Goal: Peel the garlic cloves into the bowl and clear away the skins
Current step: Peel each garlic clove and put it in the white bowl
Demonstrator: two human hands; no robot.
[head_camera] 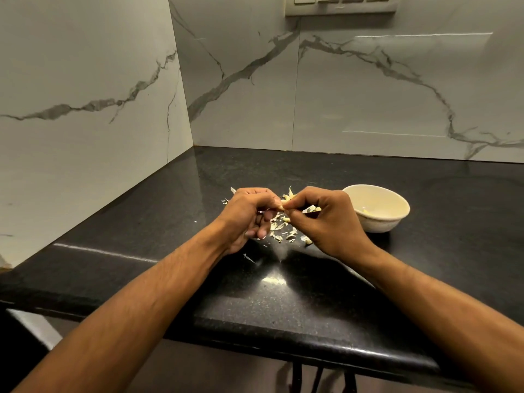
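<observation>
Both hands meet above the black counter [283, 302]. My left hand [249, 217] pinches one end of a pale garlic clove [280, 207], and my right hand [326, 219] pinches its other end with thumb and forefinger. A thin shiny piece [312, 209] shows in my right hand; I cannot tell what it is. Under and behind the hands lies a scatter of papery garlic skins [280, 231]. To the right stands a cream bowl [377, 207] with a small pale piece inside, near its left wall.
The counter sits in a corner of marble-patterned walls, left and back. A socket panel [340, 4] hangs on the back wall above. The counter's front edge [283, 347] runs just below my forearms.
</observation>
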